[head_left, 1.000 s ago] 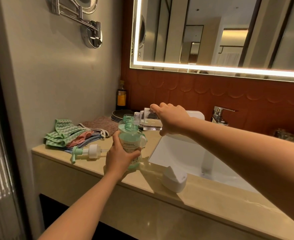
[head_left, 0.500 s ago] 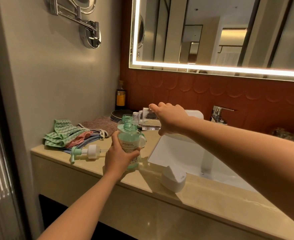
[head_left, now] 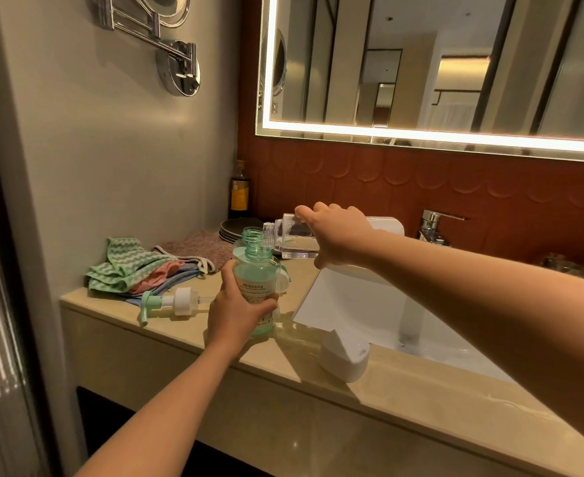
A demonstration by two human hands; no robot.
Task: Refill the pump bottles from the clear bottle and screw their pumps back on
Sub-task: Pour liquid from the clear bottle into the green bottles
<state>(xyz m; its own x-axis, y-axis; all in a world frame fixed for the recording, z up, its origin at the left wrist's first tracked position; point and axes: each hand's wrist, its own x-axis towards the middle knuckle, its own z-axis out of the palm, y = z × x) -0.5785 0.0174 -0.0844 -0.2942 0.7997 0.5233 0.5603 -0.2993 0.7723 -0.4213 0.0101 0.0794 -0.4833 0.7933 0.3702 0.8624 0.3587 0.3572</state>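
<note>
– Fingers [head_left: 269,302] of my left hand [head_left: 239,315] are wrapped round the translucent green plastic pump bottle [head_left: 256,284], thumb on its left side. It stands uncapped, its base on the beige stone worktop [head_left: 421,390] near the front edge, just left of the white sink basin [head_left: 352,304].

– And the other hand?

– My right hand [head_left: 338,235] grips the clear square-shouldered bottle [head_left: 290,239] from above, fingers [head_left: 304,211] curled over its top side. It lies almost level, open mouth towards the green neck, with a little liquid along its low side.

– Is the mouth over the neck?

– Just beside it. A second green uncapped bottle [head_left: 252,235] stands right behind the one I hold, and I cannot tell which neck the mouth meets.

– The pumps?

– One white-and-green pump head [head_left: 177,301] lies on its side towards the front-left corner, touching the folded cloths [head_left: 135,266]. Something white shows behind the bottle I hold, mostly hidden.
</note>
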